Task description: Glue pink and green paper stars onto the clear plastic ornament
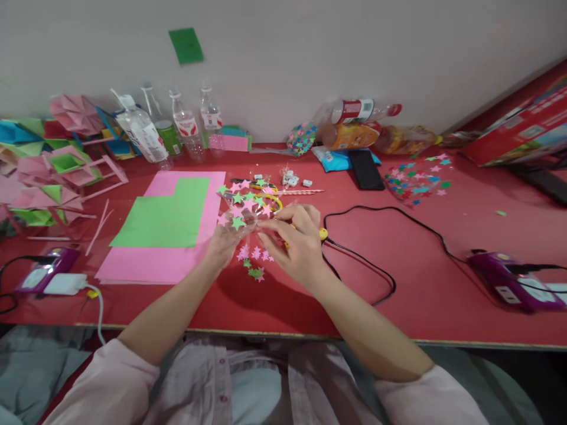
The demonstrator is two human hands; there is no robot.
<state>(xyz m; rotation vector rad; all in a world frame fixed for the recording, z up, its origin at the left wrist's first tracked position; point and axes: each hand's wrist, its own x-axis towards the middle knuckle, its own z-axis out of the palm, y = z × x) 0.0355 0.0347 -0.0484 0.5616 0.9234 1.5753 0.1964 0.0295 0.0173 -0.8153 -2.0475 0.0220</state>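
Observation:
My left hand (221, 245) is closed on a clear plastic piece (248, 206) dotted with pink and green paper stars, held just above the table. My right hand (299, 239) reaches in from the other side, its thumb and fingers pinched at the plastic's near edge. Whatever lies between those fingertips is too small to make out. Below the hands, loose pink and green stars (256, 254) lie on the red table. Yellow-handled scissors (277, 203) rest partly hidden behind the plastic. A yellow tool end (323, 234) with a black cord shows beside my right hand.
Pink sheets (150, 265) with a green sheet (163, 215) lie at left, near folded-paper models (66, 165). Plastic bottles (190, 127) stand along the wall. A phone (365, 169), star-covered plastic (416, 180), the black cord (394, 215) and a purple power strip (514, 280) lie at right.

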